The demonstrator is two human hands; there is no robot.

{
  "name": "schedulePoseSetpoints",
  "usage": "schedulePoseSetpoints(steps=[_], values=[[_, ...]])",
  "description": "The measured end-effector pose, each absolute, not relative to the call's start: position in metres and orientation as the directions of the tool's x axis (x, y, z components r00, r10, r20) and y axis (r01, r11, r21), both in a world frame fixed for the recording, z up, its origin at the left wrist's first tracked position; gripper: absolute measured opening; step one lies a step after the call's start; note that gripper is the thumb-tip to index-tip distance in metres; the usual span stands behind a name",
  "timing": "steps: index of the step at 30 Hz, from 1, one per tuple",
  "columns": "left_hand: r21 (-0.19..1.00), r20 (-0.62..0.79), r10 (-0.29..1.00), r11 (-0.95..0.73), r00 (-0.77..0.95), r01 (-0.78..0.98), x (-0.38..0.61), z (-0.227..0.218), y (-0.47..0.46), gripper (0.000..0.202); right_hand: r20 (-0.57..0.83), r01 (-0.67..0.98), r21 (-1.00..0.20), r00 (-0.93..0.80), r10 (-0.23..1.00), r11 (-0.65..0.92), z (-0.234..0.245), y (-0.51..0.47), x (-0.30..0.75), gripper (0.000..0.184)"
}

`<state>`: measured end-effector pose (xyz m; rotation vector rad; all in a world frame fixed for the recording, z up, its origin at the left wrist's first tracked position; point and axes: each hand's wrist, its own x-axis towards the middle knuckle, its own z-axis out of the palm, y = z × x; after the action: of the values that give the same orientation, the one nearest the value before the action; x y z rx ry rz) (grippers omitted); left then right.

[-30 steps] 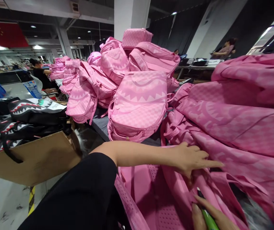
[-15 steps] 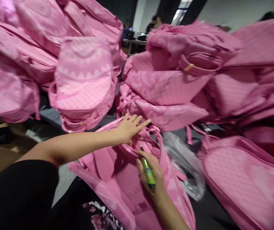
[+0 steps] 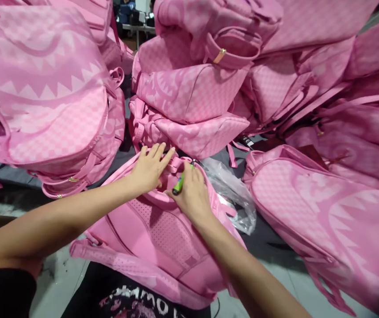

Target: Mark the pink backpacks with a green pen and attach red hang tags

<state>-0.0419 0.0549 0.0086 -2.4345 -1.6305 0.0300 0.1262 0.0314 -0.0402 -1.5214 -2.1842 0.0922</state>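
A pink backpack point(image 3: 162, 238) lies back-panel up in front of me, its mesh padding facing me and its top handle away. My left hand point(image 3: 149, 168) rests on the top of this backpack with fingers gripping the handle area. My right hand point(image 3: 192, 192) presses on the same top edge and holds a green lighter point(image 3: 178, 185) between thumb and fingers. The two hands nearly touch at the handle.
Pink shark-mouth backpacks are piled all round: one point(image 3: 50, 97) at the left, a stack point(image 3: 189, 88) behind, another point(image 3: 328, 221) at the right. A crumpled clear plastic bag point(image 3: 232, 194) lies just right of my right hand. Grey table surface point(image 3: 269, 234) shows beneath.
The view has swung right and down onto the backpack. My right hand with the lighter moved up to the backpack's top, beside my left hand, which curled onto the handle.
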Motion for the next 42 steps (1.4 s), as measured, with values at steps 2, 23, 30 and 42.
schedulePoseSetpoints(steps=[2, 23, 30, 42], values=[[-0.197, 0.086, 0.923, -0.353, 0.375, 0.915, -0.039, 0.004, 0.060, 0.099, 0.238, 0.920, -0.248, -0.246, 0.940, 0.304, -0.043, 0.039, 0.109, 0.091], [-0.246, 0.052, 0.913, -0.380, 0.404, 0.892, -0.039, -0.005, 0.062, 0.092, 0.258, 0.894, -0.380, -0.146, 0.955, 0.239, -0.066, 0.039, 0.118, 0.091], [-0.222, 0.041, 0.917, -0.378, 0.396, 0.899, -0.040, -0.013, 0.070, 0.107, 0.271, 0.874, -0.412, -0.152, 0.951, 0.257, -0.068, 0.040, 0.119, 0.090], [-0.194, 0.061, 0.924, -0.360, 0.378, 0.913, -0.037, -0.005, 0.065, 0.101, 0.475, 0.785, -0.437, -0.213, 0.854, 0.439, -0.043, -0.011, 0.144, 0.047]])
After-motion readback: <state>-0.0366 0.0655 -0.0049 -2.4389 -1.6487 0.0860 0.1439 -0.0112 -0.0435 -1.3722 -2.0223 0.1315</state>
